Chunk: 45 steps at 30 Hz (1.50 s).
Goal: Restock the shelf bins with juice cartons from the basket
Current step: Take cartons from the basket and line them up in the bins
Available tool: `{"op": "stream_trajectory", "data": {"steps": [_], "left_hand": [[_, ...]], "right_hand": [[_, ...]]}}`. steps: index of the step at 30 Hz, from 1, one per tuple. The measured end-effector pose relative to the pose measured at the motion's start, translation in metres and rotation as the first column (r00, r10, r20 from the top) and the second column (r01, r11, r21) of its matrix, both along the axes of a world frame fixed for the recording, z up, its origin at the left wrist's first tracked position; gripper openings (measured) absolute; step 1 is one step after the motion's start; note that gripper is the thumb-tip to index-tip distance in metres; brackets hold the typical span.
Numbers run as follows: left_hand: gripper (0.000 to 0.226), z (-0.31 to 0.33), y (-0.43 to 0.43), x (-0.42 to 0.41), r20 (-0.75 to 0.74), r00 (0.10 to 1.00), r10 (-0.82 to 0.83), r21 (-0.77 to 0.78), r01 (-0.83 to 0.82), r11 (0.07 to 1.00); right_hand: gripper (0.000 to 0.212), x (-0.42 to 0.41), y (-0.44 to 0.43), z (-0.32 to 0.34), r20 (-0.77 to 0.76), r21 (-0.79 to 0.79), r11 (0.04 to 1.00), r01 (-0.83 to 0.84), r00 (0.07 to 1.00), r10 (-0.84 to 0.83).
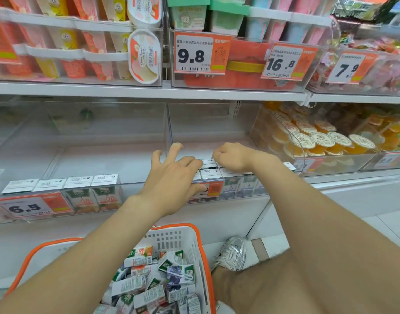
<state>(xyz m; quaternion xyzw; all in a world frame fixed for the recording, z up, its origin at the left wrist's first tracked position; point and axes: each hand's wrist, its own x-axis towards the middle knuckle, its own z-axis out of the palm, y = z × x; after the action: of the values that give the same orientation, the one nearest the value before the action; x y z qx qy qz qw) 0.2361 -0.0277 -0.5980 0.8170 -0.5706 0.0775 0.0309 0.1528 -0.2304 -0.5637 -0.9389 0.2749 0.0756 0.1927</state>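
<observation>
A white basket with an orange rim (201, 245) stands on the floor below me, holding several loose juice cartons (149, 282), some orange, some blue. In the clear right bin (217, 132) a row of blue cartons (230, 172) lines the front wall. My left hand (171, 175) lies spread over that row's left end, thumb hooked over the bin's front edge. My right hand (233, 157) is curled, knuckles up, gripping a carton (209, 164) at the row; its fingertips are hidden. The left bin (103, 132) has several orange cartons (103, 180) along its front.
Behind the front rows both bins are bare to the back wall. A bin of orange jelly cups (319, 139) sits to the right. The upper shelf edge (149, 89) overhangs with price tags and dessert tubs. My silver shoe (233, 252) is beside the basket.
</observation>
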Motion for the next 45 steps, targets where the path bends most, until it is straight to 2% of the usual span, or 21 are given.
{"op": "stream_trajectory", "data": {"steps": [4,7,9,11,13,14,16,19,21,22,25,28,30,34,37,40,45], "left_hand": [[0.06,0.001,-0.001,0.002,-0.022,1.0,-0.011,-0.004,0.011,1.0],[0.069,0.001,-0.001,0.003,-0.059,0.998,-0.036,-0.004,0.036,0.999],[0.074,-0.001,0.006,0.005,-0.135,0.988,-0.079,-0.112,0.064,0.992],[0.06,-0.004,0.02,0.005,-0.163,0.977,-0.139,-0.344,0.076,0.936],[0.034,-0.01,0.042,0.003,-0.093,0.988,-0.124,-0.554,0.052,0.831],[0.024,-0.016,0.055,0.002,-0.065,0.993,-0.101,-0.612,0.04,0.79],[0.012,-0.031,0.082,0.001,-0.058,0.993,-0.105,-0.629,0.046,0.776],[0.007,-0.069,0.124,0.002,-0.014,0.986,-0.166,-0.512,0.135,0.848],[0.007,-0.098,0.148,0.003,0.043,0.986,-0.164,-0.391,0.167,0.905],[0.008,-0.113,0.157,0.002,0.016,0.988,-0.156,-0.325,0.153,0.933],[0.011,-0.153,0.177,0.003,-0.229,0.973,-0.028,-0.079,0.01,0.997],[0.012,-0.184,0.191,0.006,-0.382,0.912,0.15,0.136,-0.105,0.985],[0.011,-0.202,0.2,0.011,-0.428,0.869,0.247,0.213,-0.168,0.962],[0.012,-0.24,0.219,0.027,-0.5,0.737,0.455,0.347,-0.31,0.885],[0.016,-0.261,0.229,0.037,-0.508,0.66,0.553,0.427,-0.365,0.828],[0.023,-0.275,0.232,0.039,-0.511,0.593,0.622,0.496,-0.387,0.777],[0.051,-0.292,0.237,0.036,-0.566,0.504,0.652,0.42,-0.504,0.755]], "right_hand": [[0.047,0.0,0.006,0.005,0.04,-0.028,0.999,0.036,0.999,-0.035],[0.043,-0.004,0.014,0.02,0.251,-0.113,0.993,0.038,0.968,-0.009],[0.03,-0.012,0.034,0.035,0.408,-0.141,0.989,0.042,0.913,0.019],[0.026,-0.025,0.067,0.047,0.513,-0.102,0.995,-0.002,0.856,0.055],[0.029,-0.039,0.103,0.052,0.444,-0.034,0.989,-0.147,0.884,0.146],[0.028,-0.045,0.119,0.049,0.34,0.02,0.972,-0.236,0.915,0.215],[0.025,-0.05,0.143,0.033,0.055,0.116,0.919,-0.377,0.926,0.373],[0.033,-0.043,0.172,-0.008,-0.279,0.195,0.86,-0.472,0.814,0.51],[0.033,-0.037,0.191,-0.036,-0.397,0.196,0.85,-0.489,0.753,0.525],[0.032,-0.033,0.199,-0.048,-0.424,0.191,0.848,-0.494,0.738,0.525],[0.021,-0.02,0.216,-0.086,-0.449,0.202,0.835,-0.511,0.71,0.543],[0.02,-0.006,0.221,-0.118,-0.48,0.181,0.834,-0.522,0.693,0.538],[0.019,0.002,0.219,-0.138,-0.498,0.169,0.85,-0.498,0.701,0.51],[0.021,0.02,0.214,-0.171,-0.465,0.146,0.904,-0.401,0.779,0.421],[0.018,0.031,0.213,-0.194,-0.418,0.127,0.925,-0.357,0.827,0.376],[0.04,0.04,0.217,-0.22,-0.371,0.14,0.932,-0.335,0.855,0.363],[0.085,0.046,0.232,-0.262,-0.36,0.128,0.915,-0.381,0.842,0.401]]}}
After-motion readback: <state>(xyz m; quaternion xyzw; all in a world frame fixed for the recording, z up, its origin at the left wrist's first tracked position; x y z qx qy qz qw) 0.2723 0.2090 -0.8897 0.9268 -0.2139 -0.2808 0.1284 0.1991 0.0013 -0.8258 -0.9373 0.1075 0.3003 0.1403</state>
